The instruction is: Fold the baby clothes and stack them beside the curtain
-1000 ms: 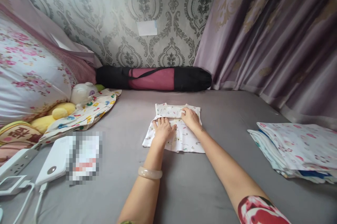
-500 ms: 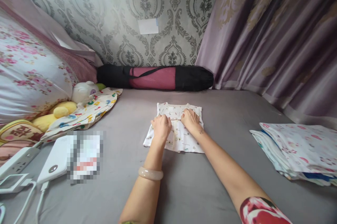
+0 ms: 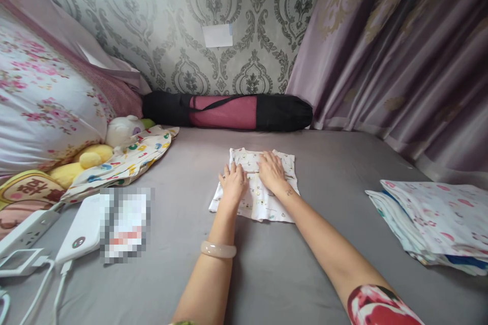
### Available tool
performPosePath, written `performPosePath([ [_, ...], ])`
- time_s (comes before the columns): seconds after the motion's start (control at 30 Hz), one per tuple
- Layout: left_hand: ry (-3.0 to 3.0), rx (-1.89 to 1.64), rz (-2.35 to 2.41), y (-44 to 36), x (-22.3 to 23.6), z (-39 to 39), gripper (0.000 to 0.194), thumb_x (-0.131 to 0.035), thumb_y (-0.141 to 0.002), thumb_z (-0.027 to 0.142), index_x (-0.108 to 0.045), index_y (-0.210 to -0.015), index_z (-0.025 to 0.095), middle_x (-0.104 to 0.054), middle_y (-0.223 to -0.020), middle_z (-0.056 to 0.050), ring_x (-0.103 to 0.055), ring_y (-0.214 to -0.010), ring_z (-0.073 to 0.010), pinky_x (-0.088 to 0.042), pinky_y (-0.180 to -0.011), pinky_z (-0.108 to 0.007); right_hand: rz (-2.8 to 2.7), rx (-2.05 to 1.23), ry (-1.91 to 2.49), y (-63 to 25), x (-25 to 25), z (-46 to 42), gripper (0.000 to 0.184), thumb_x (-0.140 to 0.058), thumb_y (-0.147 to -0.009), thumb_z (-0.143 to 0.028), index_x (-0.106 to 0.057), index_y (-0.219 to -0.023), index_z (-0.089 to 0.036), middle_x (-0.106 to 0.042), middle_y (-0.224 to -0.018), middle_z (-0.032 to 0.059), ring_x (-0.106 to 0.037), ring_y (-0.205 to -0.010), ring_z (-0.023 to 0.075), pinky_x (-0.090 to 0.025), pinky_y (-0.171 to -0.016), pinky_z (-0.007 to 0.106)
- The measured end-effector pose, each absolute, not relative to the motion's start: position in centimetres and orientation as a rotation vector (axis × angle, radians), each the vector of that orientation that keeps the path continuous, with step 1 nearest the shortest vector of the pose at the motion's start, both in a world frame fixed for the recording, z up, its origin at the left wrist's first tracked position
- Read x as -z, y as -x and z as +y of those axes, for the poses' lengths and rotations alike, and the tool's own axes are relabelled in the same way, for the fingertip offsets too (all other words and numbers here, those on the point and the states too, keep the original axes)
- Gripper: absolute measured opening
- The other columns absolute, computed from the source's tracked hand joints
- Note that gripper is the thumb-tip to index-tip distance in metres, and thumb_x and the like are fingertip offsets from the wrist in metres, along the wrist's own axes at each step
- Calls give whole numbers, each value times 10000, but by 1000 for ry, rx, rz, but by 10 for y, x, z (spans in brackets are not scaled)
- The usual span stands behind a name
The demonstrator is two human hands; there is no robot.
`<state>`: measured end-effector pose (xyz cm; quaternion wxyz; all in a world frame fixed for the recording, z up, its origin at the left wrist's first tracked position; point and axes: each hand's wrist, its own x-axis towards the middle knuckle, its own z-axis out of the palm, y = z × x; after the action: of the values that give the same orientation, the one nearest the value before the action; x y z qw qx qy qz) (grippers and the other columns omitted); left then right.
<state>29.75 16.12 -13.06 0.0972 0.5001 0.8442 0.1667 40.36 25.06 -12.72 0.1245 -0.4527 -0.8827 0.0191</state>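
Note:
A small white printed garment (image 3: 263,203) lies folded on the grey bed sheet (image 3: 297,264) in the middle of the view. My left hand (image 3: 233,182) rests on its left part with the fingers curled down onto the cloth. My right hand (image 3: 271,170) lies flat on its upper middle, fingers stretched toward the wall. A pale bangle (image 3: 218,249) sits on my left wrist. Neither hand grips the cloth; both press on it.
A stack of folded printed cloths (image 3: 434,220) lies at the right. A black and pink rolled bag (image 3: 229,111) lies along the wall. Pillows, plush toys (image 3: 91,154) and a patterned cloth fill the left. A white power bank (image 3: 82,228) and cables lie front left.
My right hand has opened from a bent grip at the garment's top edge and now lies flat on it. My left hand has shifted slightly up. The top fold now lies flatter.

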Motion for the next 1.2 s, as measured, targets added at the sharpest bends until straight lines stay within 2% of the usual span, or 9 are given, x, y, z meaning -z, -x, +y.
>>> performPosePath([
  [0.1,-1494,-460,2487,-297,133,162,444,-279,-974,311,-467,-1357,190,-315,-1556,-121,-217,-1438,-368,-208,-1105,-637,-2696,-229,1199,-393,131,248,531,-259,-998,-348,-368,-1473,-137,-280,-1574,94,-166,-1456,265,-109,-1167,448],
  [0.27,-1474,-383,2485,-295,134,161,443,-293,-966,303,-445,-1373,216,-296,-1569,-84,-214,-1445,-354,-208,-1120,-622,-2760,-377,1238,-385,138,248,558,-191,-1001,-419,-300,-1512,-222,-173,-1609,54,-84,-1475,275,-54,-1161,528],
  [0.57,-1435,-403,2481,-293,133,162,429,-325,-940,266,-464,-1341,205,-280,-1577,-76,-225,-1442,-347,-211,-1124,-621,-2803,-360,1301,-383,136,250,573,-178,-993,-449,-302,-1510,-235,-169,-1610,49,-92,-1472,281,-66,-1152,543],
  [0.8,-1425,-444,2485,-289,138,164,487,-308,-919,200,-410,-1395,172,-279,-1575,-89,-228,-1441,-341,-219,-1119,-626,-2819,-322,1144,-367,137,254,578,-189,-988,-385,-290,-1513,-165,-150,-1611,64,-82,-1478,249,-16,-1169,521],
  [1.0,-1426,-476,2466,-286,142,165,483,-311,-912,187,-424,-1381,177,-293,-1569,-94,-228,-1439,-342,-216,-1113,-635,-2851,-335,1107,-361,142,256,584,-163,-987,-373,-288,-1515,-157,-223,-1593,45,-90,-1477,219,-36,-1178,497],
  [1.1,-1412,-534,2474,-286,141,166,446,-319,-913,177,-461,-1336,191,-326,-1553,-98,-249,-1432,-331,-218,-1106,-634,-2864,-346,1121,-360,139,256,586,-180,-983,-372,-301,-1509,-145,-234,-1589,53,-110,-1475,237,-45,-1174,518],
  [1.2,-1366,-651,2478,-285,135,168,364,-310,-939,200,-529,-1230,202,-435,-1483,-112,-318,-1401,-292,-261,-1098,-580,-2895,-332,1088,-352,133,257,587,-185,-981,-353,-303,-1504,-113,-224,-1590,73,-109,-1475,244,-39,-1173,532],
])
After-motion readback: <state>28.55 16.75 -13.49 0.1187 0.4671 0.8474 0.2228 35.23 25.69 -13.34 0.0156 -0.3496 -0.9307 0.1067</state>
